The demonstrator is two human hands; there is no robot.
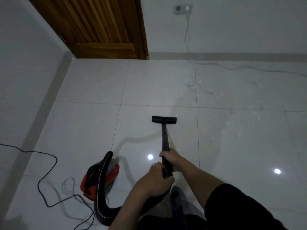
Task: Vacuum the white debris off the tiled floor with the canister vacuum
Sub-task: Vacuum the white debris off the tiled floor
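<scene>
**A:** Head view, looking down. Both hands are on the black wand [165, 138], centre of the frame, low. The right hand [171, 158] is wrapped round it higher up the tube; the left hand [156, 181] is clenched lower down, where the wand meets the ribbed hose [101, 188].

**B:** And the floor head?

**A:** The black floor head [164, 119] sits flat on the tiled floor [93, 90] just above mid-frame, with one small white scrap touching its right corner. The white debris [194, 87] is mostly up and to the right of it, scattered across the tile joint and trailing down towards the right edge.

**B:** Where's the machine itself?

**A:** The red canister vacuum [103, 176] is in the lower left, beside the left forearm. The hose loops up over it, then curves down along the bottom of the frame. A thin black power cord [48, 165] snakes off to the left edge.

**B:** Anything further back?

**A:** A wooden door [106, 27] at upper left, a wall socket [182, 8] at upper centre with a white plug in it, and a pale cable [232, 68] running down the wall and off right along the floor. Near the bottom there's a grey shape under the arms, possibly a foot; it's too blurred to call. Two bright ceiling-light reflections shine on the tiles.
</scene>
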